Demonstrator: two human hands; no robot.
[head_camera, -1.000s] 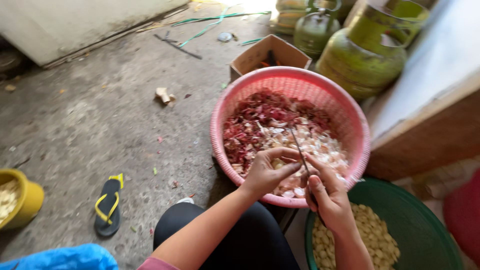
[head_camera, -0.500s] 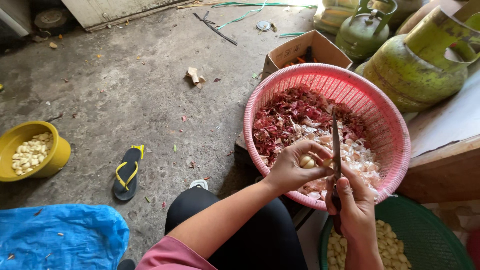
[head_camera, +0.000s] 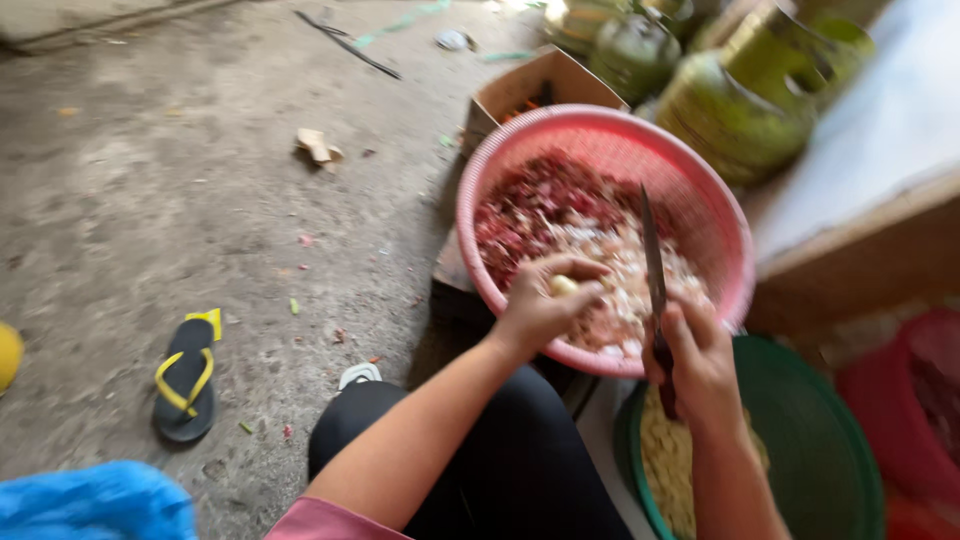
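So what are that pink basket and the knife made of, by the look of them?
The pink basket looks like moulded plastic: matte, uniformly coloured, its wall a fine perforated mesh. The knife blade seems to be dull grey metal, thin and narrow; its handle is hidden inside the right hand, so that material is unclear.

An open brown cardboard box (head_camera: 528, 88) stands on the floor just behind the pink basket (head_camera: 720, 215).

left hand (head_camera: 540, 305) – fingers curled round a pale garlic clove (head_camera: 563, 285) over pink basket (head_camera: 500, 160) | right hand (head_camera: 700, 355) – grips knife (head_camera: 652, 262), blade up | green basin (head_camera: 820, 440) below
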